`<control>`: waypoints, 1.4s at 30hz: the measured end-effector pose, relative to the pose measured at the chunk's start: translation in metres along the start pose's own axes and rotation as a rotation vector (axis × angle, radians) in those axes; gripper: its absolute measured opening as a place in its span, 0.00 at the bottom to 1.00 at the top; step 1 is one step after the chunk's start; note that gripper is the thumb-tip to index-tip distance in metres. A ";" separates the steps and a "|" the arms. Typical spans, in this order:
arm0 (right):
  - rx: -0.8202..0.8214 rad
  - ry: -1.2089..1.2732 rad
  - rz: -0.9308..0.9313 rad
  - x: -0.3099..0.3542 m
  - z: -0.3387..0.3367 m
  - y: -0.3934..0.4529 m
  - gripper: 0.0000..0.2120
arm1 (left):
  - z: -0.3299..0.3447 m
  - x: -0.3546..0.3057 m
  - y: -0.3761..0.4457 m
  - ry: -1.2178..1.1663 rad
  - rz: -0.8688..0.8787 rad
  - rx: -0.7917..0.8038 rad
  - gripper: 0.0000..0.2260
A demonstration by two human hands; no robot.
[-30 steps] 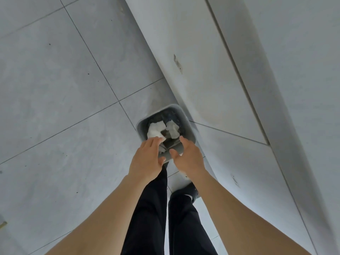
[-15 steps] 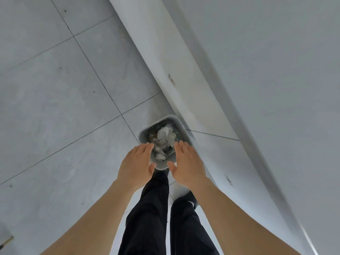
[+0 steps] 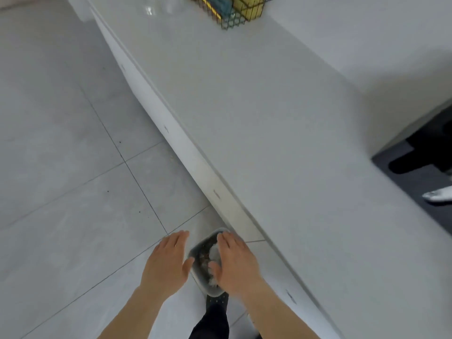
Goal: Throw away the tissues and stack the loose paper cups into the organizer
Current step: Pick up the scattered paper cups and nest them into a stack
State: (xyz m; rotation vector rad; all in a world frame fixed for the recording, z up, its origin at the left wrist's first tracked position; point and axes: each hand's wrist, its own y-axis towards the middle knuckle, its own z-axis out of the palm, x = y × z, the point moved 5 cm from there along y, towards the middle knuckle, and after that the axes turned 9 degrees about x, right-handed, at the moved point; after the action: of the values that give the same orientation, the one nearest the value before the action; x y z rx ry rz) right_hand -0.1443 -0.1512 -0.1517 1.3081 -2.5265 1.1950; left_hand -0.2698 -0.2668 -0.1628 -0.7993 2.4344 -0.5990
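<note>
A small grey trash bin (image 3: 201, 282) stands on the floor against the counter's front, with crumpled white tissues (image 3: 213, 255) lying inside it. My left hand (image 3: 166, 263) hovers flat just left of the bin, fingers apart and empty. Over the bin's right half my right hand (image 3: 236, 261) is spread flat, also holding nothing, and it hides part of the bin. A black wire organizer (image 3: 230, 11) with yellow and teal contents sits at the far end of the white counter (image 3: 281, 123). Clear cups (image 3: 160, 7) show faintly beside it at the top edge.
The long white counter runs diagonally from top left to bottom right, its front panel (image 3: 186, 148) right beside the bin. Grey tiled floor (image 3: 73, 155) spreads to the left. Another person's shoe (image 3: 437, 194) and a dark mat (image 3: 420, 167) appear at the right edge.
My view has lifted from the bin toward the counter top, bringing the organizer into sight. Both hands have opened flat and drawn back above the bin; the tissues stay inside it.
</note>
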 end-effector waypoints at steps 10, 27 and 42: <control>-0.324 -0.009 0.013 -0.005 -0.138 -0.068 0.33 | -0.126 -0.097 0.003 0.082 0.181 -0.164 0.31; -0.699 0.262 0.666 -0.256 -0.156 -0.329 0.29 | -0.073 -0.447 -0.001 0.284 0.841 -0.066 0.32; -0.722 0.367 0.917 -0.427 -0.051 -0.485 0.36 | 0.093 -0.605 -0.072 0.395 0.901 0.189 0.50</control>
State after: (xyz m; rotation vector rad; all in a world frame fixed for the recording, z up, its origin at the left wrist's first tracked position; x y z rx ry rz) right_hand 0.4609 0.0038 0.0198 -0.2353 -2.8261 0.3596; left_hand 0.2375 0.0433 -0.0011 0.5478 2.6660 -0.6265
